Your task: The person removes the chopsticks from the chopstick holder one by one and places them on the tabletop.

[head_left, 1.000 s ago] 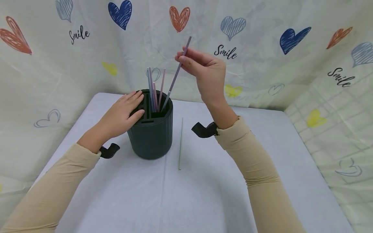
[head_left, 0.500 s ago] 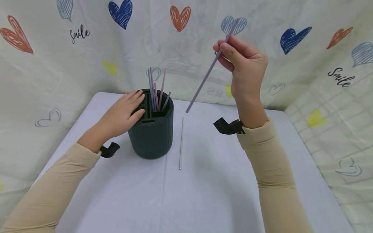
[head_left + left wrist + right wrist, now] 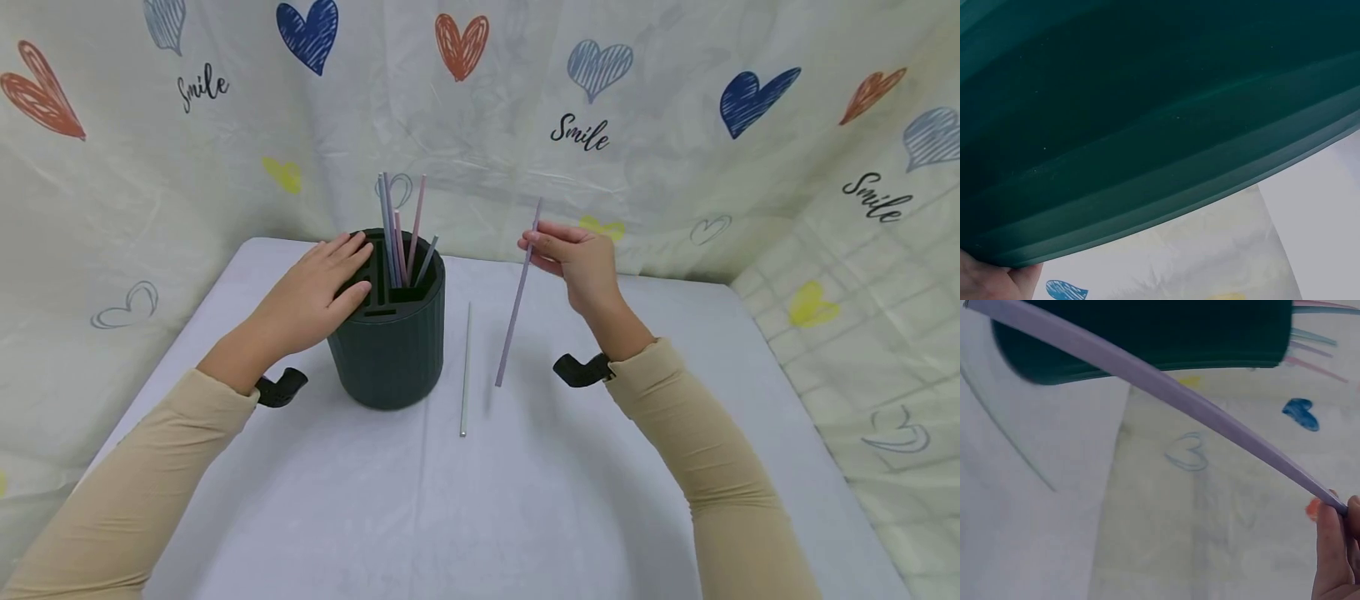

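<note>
Spread over the top of a dark green ribbed pen holder [image 3: 386, 362], my left hand [image 3: 311, 292] rests on its left side. The holder's ribbed wall [image 3: 1160, 106] fills most of the left wrist view. Several pink, purple and bluish straws [image 3: 417, 217] stand in its right compartment. My right hand [image 3: 577, 258] pinches a lilac straw [image 3: 516, 321] near its upper end, between thumb and fingers. That straw slants, its lower end close over the table. In the right wrist view the lilac straw [image 3: 1191, 406] crosses in front of the holder. A pale green straw [image 3: 466, 367] lies on the table between holder and right hand.
A white cloth covers the table [image 3: 420, 517]. Behind it hangs a pale curtain [image 3: 510, 158] printed with hearts and "Smile". A black camera mount sits at each wrist [image 3: 583, 371].
My right hand lifts the lilac straw out of the holder, swings it up to the right, then lowers it toward the table right of the green straw. The left hand stays on the holder.
</note>
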A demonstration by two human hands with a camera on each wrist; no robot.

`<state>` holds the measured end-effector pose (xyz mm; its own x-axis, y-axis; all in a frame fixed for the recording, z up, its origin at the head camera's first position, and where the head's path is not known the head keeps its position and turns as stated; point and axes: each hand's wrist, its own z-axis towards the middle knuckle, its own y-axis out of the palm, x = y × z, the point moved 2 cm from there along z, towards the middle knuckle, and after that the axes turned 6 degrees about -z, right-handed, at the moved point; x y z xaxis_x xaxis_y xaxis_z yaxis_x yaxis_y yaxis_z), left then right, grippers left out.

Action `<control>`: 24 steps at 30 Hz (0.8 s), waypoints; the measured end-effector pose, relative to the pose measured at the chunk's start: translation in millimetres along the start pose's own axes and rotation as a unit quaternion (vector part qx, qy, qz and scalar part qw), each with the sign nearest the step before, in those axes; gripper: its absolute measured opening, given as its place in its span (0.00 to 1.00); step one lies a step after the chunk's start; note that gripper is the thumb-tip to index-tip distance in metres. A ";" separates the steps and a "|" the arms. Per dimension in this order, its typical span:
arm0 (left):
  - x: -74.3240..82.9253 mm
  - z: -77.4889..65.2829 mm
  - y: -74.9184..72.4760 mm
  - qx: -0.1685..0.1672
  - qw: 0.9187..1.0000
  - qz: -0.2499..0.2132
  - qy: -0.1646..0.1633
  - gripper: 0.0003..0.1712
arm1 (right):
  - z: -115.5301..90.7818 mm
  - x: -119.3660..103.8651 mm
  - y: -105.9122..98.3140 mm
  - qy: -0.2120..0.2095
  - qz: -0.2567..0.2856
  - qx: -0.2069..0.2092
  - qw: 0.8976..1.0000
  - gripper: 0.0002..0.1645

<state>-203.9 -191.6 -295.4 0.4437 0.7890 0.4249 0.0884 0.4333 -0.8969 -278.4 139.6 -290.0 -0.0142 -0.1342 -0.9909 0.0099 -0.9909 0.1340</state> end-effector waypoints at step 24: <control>-0.9 0.8 1.2 0.007 1.000 -0.006 -0.002 0.34 | 22.3 114.1 -7.3 0.258 -0.066 -0.012 0.964 0.28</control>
<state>-204.9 -191.4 -296.8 0.4400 0.7852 0.4357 0.0801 0.4489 -0.8900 -302.4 131.4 -403.7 0.4830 0.0217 -0.8754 0.0654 -0.9978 0.0113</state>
